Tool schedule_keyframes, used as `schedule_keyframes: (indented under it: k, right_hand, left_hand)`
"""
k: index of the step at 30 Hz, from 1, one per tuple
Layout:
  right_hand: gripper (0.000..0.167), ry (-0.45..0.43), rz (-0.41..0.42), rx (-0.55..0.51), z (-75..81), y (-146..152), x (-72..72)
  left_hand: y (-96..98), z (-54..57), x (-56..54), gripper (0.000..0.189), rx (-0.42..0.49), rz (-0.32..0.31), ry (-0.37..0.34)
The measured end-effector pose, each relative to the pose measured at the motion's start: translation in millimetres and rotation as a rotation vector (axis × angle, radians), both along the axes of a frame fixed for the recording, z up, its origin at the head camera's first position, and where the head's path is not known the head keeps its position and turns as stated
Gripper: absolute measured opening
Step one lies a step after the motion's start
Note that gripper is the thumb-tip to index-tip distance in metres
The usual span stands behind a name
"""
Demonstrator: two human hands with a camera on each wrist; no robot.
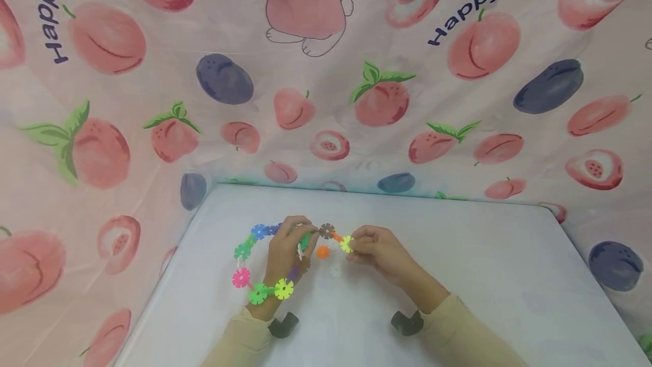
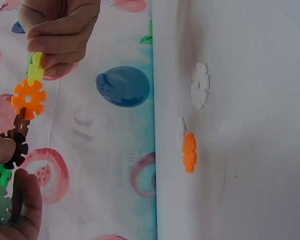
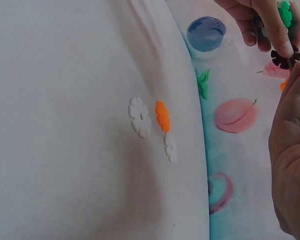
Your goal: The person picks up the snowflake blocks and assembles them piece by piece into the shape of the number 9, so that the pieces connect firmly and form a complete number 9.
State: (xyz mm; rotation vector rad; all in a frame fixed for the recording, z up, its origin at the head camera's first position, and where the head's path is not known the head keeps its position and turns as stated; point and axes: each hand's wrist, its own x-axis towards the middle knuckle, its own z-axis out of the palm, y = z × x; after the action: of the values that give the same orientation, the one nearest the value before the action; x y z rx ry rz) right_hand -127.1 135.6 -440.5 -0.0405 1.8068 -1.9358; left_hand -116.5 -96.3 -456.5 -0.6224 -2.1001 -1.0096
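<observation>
A chain of slotted plastic snowflake discs, with a pink disc (image 1: 241, 277) among blue, green, yellow and purple ones, loops around my left wrist. My left hand (image 1: 286, 254) pinches the chain near its brown discs (image 1: 326, 231), thumb against one of them in the left wrist view. Beyond the brown part an orange disc (image 2: 28, 99) is slotted on edge to a yellow disc (image 1: 347, 244). That yellow disc is pinched between the thumb and fingers of my right hand (image 1: 379, 249). Both hands hold the chain above the table, its end stretched between them.
On the white table (image 1: 458, 276) below the hands lie a loose orange disc (image 1: 323, 252) and two white discs, one nearer (image 3: 140, 117) and one beside the orange (image 3: 170, 148). A fruit-printed cloth (image 1: 326, 95) rises behind the table's far edge and at the sides.
</observation>
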Motion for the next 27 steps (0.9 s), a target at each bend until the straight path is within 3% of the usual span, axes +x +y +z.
schedule_keyframes:
  k: [10, 15, 27]
  right_hand:
    - [0.016, 0.047, -0.044, -0.013, 1.4, -6, 3.7]
    - [0.019, 0.063, -0.033, 0.018, -0.7, -6, 4.0]
    - [0.012, 0.002, 0.053, -0.048, -8.9, -5, 2.0]
  left_hand:
    - [4.1, 4.5, 2.3, 0.005, 0.083, -0.055, 0.009]
    - [3.9, 5.0, 3.1, 0.004, 0.067, -0.046, -0.011]
    - [-4.2, 0.1, 1.0, 0.006, 0.022, -0.048, 0.006]
